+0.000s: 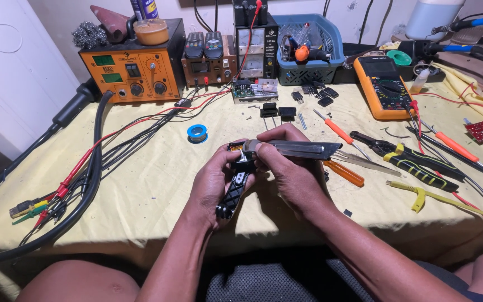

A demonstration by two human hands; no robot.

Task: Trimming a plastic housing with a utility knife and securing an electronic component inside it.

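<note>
My left hand grips a black-handled tool that points down toward the table edge, thumb near its top. My right hand holds a long dark metal piece lying crosswise above the tool, fingers pinched at the spot where the two meet. Both hands hover over the yellow cloth at the table's front middle. What lies between the fingertips is hidden.
An orange rework station and a bench power supply stand at the back. A solder spool, orange screwdrivers, pliers, an orange multimeter and a blue basket surround the hands. Cables run on the left.
</note>
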